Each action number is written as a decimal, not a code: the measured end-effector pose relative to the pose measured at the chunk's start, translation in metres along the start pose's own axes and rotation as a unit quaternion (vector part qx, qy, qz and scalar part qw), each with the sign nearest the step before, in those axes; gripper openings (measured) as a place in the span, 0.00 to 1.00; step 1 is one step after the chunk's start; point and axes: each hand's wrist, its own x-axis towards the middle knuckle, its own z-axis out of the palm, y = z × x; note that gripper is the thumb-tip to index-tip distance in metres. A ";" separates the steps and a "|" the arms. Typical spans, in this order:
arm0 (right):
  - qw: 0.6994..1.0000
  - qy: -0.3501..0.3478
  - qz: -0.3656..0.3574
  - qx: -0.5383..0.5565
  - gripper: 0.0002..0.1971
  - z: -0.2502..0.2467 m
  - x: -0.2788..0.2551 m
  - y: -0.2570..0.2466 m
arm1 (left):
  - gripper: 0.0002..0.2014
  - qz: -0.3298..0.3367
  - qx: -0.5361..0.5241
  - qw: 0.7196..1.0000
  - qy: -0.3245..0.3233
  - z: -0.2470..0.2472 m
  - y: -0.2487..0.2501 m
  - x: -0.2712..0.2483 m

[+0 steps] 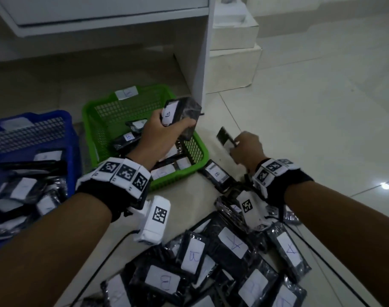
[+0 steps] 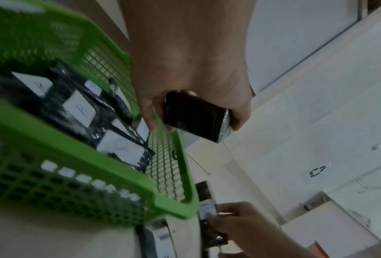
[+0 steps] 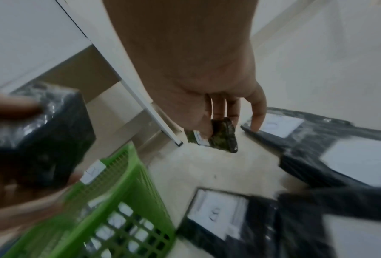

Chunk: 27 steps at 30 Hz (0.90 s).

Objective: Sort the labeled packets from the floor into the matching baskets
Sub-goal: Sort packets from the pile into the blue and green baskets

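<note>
Our left hand grips a B packet above the green basket; right hand pinches another packet. Drop well inside the rim.

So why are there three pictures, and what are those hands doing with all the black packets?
One person wears three cameras: one on the head, one on each wrist. The head picture looks down at both hands; each wrist picture looks along one hand.

The left hand grips a black packet marked B above the green basket, which already holds B packets. The right hand pinches a smaller packet above the floor; its label is too blurry to read. A blue basket sits to the left, and a pile of packets marked A or B lies on the floor.
</note>
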 end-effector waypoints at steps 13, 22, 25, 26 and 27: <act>0.967 -0.083 -0.239 0.001 0.14 -0.018 0.011 -0.145 | 0.45 -0.011 0.400 0.914 0.066 -0.111 -0.056 0.017; 0.986 -0.013 -0.164 -0.023 0.20 0.023 0.032 -0.195 | 0.26 0.049 0.327 0.935 0.129 -0.102 -0.052 0.053; 0.987 0.012 -0.160 0.029 0.16 0.036 0.032 -0.197 | 0.25 0.055 0.335 0.928 0.154 -0.103 -0.060 0.070; 0.986 0.013 -0.163 0.033 0.16 0.040 0.032 -0.197 | 0.25 0.047 0.337 0.928 0.154 -0.104 -0.063 0.074; 0.986 0.001 -0.166 0.022 0.16 0.045 0.032 -0.198 | 0.26 0.030 0.338 0.930 0.141 -0.105 -0.066 0.080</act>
